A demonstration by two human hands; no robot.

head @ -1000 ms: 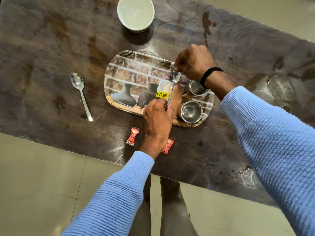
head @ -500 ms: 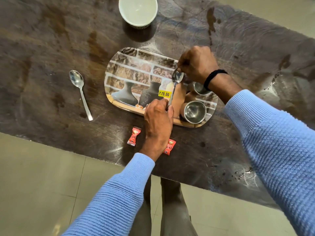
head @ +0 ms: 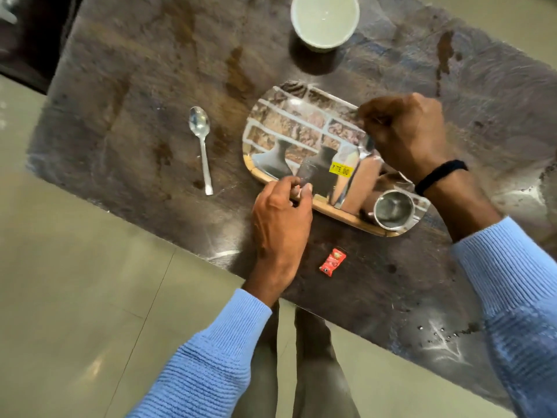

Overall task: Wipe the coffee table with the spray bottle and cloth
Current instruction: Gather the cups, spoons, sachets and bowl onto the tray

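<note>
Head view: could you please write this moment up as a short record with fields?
table: dark, stained
tray: on the table, middle
left hand: pinches the tray's near rim
right hand: holds a spoon over the tray
cup: on the tray, right end
second spoon: on the table, left of the tray
bowl: table's far side
red sachet: table's near side
spray bottle, cloth: not in view
</note>
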